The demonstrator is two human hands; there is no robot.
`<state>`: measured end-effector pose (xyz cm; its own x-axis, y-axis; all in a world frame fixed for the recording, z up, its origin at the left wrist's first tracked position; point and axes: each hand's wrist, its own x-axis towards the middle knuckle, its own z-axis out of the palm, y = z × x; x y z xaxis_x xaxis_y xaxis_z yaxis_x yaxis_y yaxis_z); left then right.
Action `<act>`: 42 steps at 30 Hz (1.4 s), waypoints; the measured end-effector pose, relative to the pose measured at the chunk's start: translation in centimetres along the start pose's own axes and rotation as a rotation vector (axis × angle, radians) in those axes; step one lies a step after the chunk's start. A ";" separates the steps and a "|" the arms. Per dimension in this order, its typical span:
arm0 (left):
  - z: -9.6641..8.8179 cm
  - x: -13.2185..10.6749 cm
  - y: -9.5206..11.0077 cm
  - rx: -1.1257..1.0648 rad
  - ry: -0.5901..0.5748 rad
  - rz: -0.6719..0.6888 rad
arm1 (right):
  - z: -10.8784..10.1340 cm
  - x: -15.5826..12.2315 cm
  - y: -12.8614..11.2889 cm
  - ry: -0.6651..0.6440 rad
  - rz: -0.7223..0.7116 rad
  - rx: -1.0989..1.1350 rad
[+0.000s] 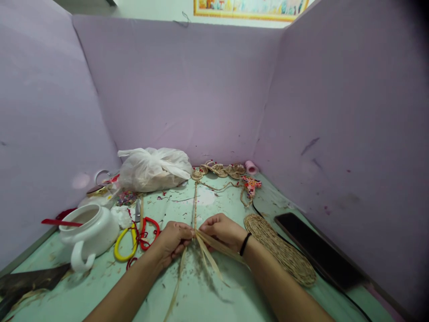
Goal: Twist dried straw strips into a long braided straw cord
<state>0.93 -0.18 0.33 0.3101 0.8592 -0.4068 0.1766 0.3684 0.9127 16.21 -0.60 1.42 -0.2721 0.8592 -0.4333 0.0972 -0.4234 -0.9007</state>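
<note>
A thin braided straw cord (195, 203) runs from the back of the table toward me. At its near end, loose flat straw strands (209, 257) fan out over the tabletop. My left hand (176, 241) pinches the strands just left of where the braid ends. Close beside it on the right, my right hand (223, 230), with a black band at the wrist, has its fingers closed on a strand that trails under the forearm. The fingertips of both hands almost meet at the braid's end.
Left of my hands lie scissors (125, 245) with yellow and red handles and a white teapot (89, 230). Behind is a white plastic bag (154, 170). On the right are a woven straw sole (279, 250), a dark phone (318, 250) and a beaded piece (250, 184). Purple panels (181, 89) enclose the table.
</note>
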 end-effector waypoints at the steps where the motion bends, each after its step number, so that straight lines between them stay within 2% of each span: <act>1: 0.0 0.0 0.0 0.003 0.006 -0.001 | 0.0 0.0 0.0 -0.008 0.009 0.028; 6: 0.2 -0.1 0.1 -0.001 0.020 0.002 | -0.2 0.0 0.0 -0.013 0.021 0.012; 12: 0.2 -0.1 0.1 0.012 0.023 0.001 | -0.5 0.5 0.1 0.068 -0.096 -0.216; 19: 0.7 0.3 -0.3 0.141 0.095 0.012 | -0.1 1.8 1.1 0.171 -0.085 -0.416; 22: 0.9 0.9 -0.8 0.258 0.157 0.074 | 0.1 1.5 1.3 0.189 -0.139 -0.493; 27: 0.8 1.4 -1.4 0.410 0.221 0.187 | 0.3 0.4 0.7 0.125 -0.257 -0.637; 33: 0.7 1.1 -1.1 0.356 0.169 0.210 | 0.0 1.3 1.0 0.172 -0.241 -0.495; 38: 0.7 1.3 -1.4 0.321 0.188 0.248 | -0.2 1.7 1.1 0.101 -0.208 -0.368; 42: 0.5 1.4 -1.6 0.376 0.171 0.317 | -0.2 1.3 0.7 0.072 -0.206 -0.378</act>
<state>1.59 0.26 -1.70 0.2510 0.9653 -0.0721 0.4322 -0.0452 0.9006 16.06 0.27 0.25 -0.2562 0.9384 -0.2321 0.3947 -0.1177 -0.9112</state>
